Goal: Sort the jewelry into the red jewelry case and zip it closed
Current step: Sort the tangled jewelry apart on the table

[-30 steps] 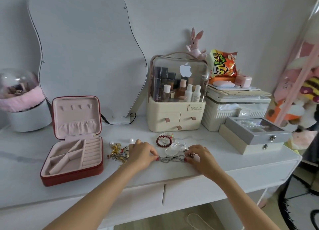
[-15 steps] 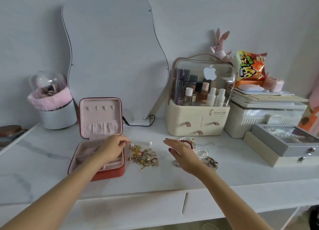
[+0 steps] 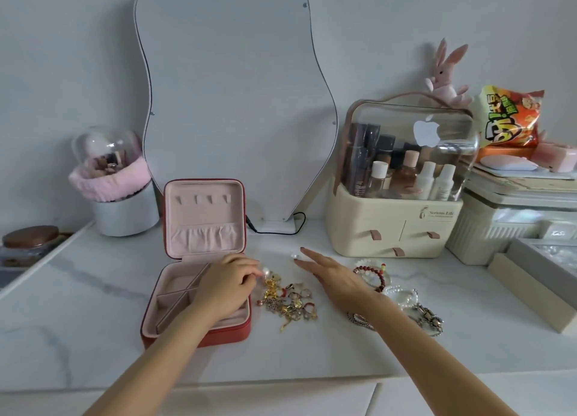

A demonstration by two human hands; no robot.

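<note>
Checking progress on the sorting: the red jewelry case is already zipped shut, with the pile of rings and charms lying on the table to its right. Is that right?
Not quite. The head view shows the red jewelry case open, lid upright; the pile of rings and charms does lie to its right.

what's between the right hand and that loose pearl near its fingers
Nothing visible. The right hand reaches with straight fingers toward the pearl, with only bare tabletop around it. The pile of rings lies nearer the camera, off that path.

jewelry pile (image 3: 287, 300) lies right of open case (image 3: 199, 290).
</note>
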